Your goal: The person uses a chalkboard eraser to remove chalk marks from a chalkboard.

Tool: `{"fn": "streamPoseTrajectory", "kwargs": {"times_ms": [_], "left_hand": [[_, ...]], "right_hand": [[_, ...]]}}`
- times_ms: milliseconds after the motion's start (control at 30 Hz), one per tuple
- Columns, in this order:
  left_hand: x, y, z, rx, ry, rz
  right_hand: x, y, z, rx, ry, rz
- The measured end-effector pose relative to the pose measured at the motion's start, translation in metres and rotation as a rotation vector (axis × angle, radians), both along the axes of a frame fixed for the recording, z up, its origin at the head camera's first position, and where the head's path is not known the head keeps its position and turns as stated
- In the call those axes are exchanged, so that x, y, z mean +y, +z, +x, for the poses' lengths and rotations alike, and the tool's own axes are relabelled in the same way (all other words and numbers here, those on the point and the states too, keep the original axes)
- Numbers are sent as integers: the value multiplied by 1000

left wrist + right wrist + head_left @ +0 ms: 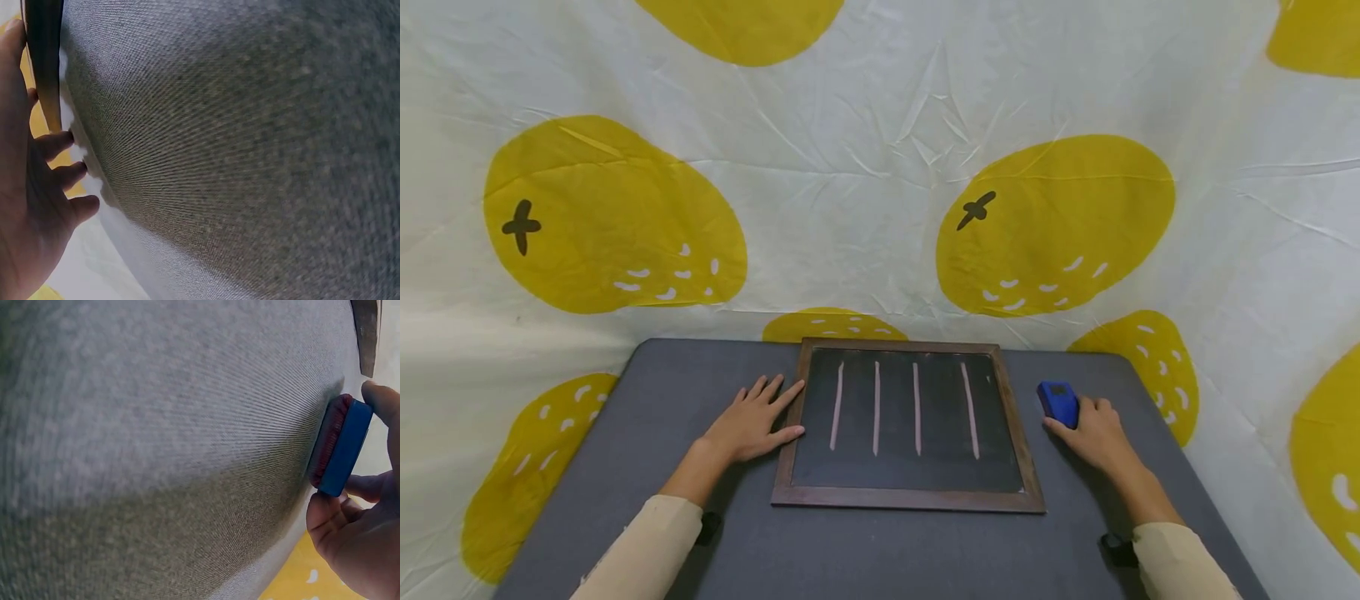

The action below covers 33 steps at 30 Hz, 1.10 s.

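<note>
A small chalkboard [895, 471] in a brown wooden frame lies on the grey table, with several pale pink vertical chalk lines drawn across it. My left hand [748, 425] rests by its left side, fingers spread, with thumb and forefinger touching the frame. To the right of the board, my right hand [1097, 433] grips a blue chalkboard eraser [1058, 403] between thumb and fingers. Seen from the right wrist, the eraser [347, 447] has a dark red felt underside facing the tabletop. The frame's edge [45, 62] shows beside the left fingers in the left wrist view.
The grey cloth-covered table [880, 550] has rounded far corners. Behind it and at both sides hangs a white curtain [842, 225] printed with large yellow fruit shapes. Dark straps [1118, 550] sit at both wrists, by the cream sleeves.
</note>
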State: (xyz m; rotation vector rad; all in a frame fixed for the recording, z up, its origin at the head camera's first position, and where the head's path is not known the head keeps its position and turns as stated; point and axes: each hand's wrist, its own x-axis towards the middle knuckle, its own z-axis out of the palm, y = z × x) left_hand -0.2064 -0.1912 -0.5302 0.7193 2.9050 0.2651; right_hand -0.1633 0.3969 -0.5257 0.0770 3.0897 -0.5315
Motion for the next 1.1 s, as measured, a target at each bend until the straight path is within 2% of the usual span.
{"fn": "streamPoseTrajectory", "kwargs": {"times_ms": [167,500,733,1100], "left_hand": [[-1,-2,-1,-23,5,19],[-2,-1,0,-45,2,31],[-1,-1,1,-45,0,43],[-2,-4,0,-46,1,42]], "right_hand": [[-1,-3,0,13,-5,5],[0,-1,-2,-25,-24,-8],[2,-3,-1,-6,-22,-19],[-7,12,-8,23,23,-9]]}}
